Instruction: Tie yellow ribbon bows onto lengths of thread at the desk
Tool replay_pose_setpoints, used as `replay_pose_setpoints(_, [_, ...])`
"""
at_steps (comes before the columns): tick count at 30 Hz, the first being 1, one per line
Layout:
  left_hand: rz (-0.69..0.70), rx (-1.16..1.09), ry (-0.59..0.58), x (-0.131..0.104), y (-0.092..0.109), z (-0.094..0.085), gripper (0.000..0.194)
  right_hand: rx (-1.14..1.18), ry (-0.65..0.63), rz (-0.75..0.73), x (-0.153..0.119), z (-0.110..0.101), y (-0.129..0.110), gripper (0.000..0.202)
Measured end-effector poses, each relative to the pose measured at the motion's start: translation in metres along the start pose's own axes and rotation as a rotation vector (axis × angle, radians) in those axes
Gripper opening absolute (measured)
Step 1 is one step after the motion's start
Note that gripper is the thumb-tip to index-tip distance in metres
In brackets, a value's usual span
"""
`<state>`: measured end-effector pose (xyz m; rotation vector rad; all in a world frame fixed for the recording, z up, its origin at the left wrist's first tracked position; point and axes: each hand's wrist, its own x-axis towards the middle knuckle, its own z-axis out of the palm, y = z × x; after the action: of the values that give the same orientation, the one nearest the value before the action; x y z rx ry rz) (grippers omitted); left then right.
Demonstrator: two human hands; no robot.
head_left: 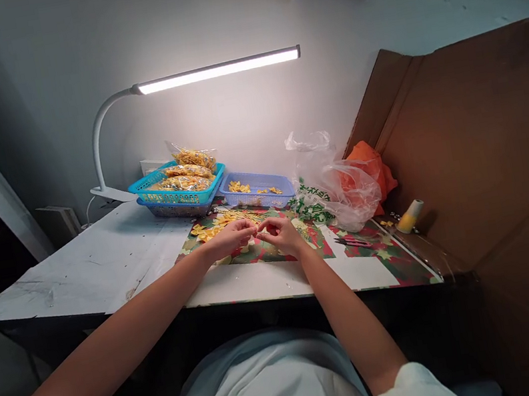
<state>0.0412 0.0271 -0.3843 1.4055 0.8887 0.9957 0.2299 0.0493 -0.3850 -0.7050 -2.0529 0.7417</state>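
My left hand (235, 236) and my right hand (278, 233) meet fingertip to fingertip over the patterned sheet on the table. Both are closed in a pinch. Whatever they pinch is too small to make out. Just beyond my left hand lie yellow petal-like pieces (205, 233), and thin yellow stems (237, 215) spread out behind the fingers. To the right of my right hand, a pair of small dark-bladed snips (353, 242) rests on the sheet.
A turquoise basket (177, 195) with bagged yellow pieces stands at the back left, beside a lilac basket (259, 197). Plastic bags (339, 192) and a thread cone (410, 217) are at the right, near a tall cardboard panel (488, 140). A lit lamp (217, 70) hangs above.
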Motion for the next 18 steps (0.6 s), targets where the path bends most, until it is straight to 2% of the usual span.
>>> replay_pose_setpoints(8, [-0.054,0.034,0.001,-0.0026,0.002,-0.0023,0.044,-0.084,-0.007,-0.013,-0.0012,0.0006,-0.0016,0.023])
replay_pose_setpoints(18, [-0.032,0.022,0.022,0.0,-0.0004,-0.0016,0.041,-0.082,0.071,-0.029,-0.0013,0.0052,0.0034,0.024])
